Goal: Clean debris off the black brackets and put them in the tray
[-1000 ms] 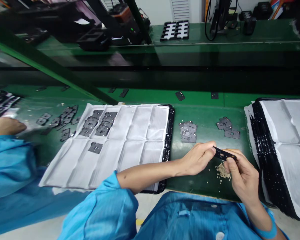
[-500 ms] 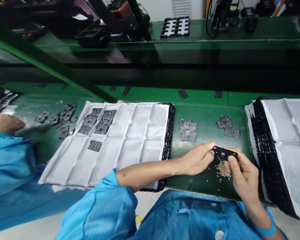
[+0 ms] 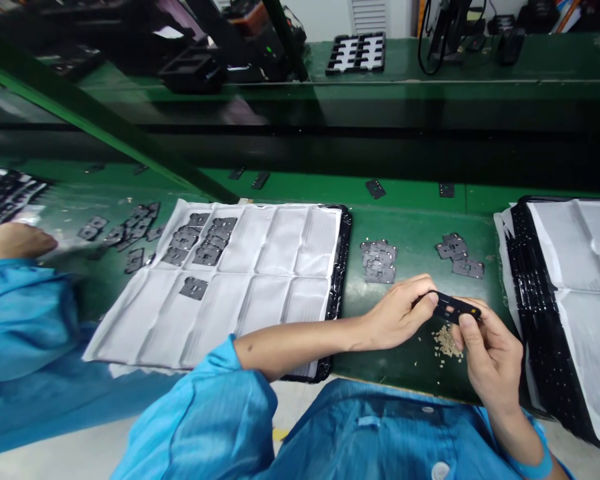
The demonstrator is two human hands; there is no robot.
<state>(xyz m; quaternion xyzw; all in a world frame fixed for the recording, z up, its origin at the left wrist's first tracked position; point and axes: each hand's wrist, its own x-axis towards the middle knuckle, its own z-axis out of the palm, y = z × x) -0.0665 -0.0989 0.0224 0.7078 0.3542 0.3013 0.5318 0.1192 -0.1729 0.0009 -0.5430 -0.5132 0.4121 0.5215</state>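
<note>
Between my two hands is a flat black plastic part [image 3: 450, 308] with small cut-outs and a gold-coloured square near its right end. My left hand [image 3: 403, 310] pinches its left end, thumb lying on top. My right hand [image 3: 490, 347] grips the right end between thumb and fingers. Below the part, on the green bench, lies a heap of tiny beige pieces [image 3: 446, 341], partly hidden by my right hand. Just beyond my hands are a stack of dark flat parts [image 3: 379, 260] and a smaller group of similar parts [image 3: 460, 255].
A white-lined black tray [image 3: 260, 300] holding several dark parts lies left. Another stack of lined trays [image 3: 545, 320] stands right. A co-worker's hand [image 3: 17, 241] is at far left. A green slanted post [image 3: 105, 133] crosses the left side; loose parts [image 3: 375, 189] lie along the back.
My left thumb has moved onto the black part's left end, covering the gold spot there. The whole view has shifted slightly. Both hands keep their hold.
</note>
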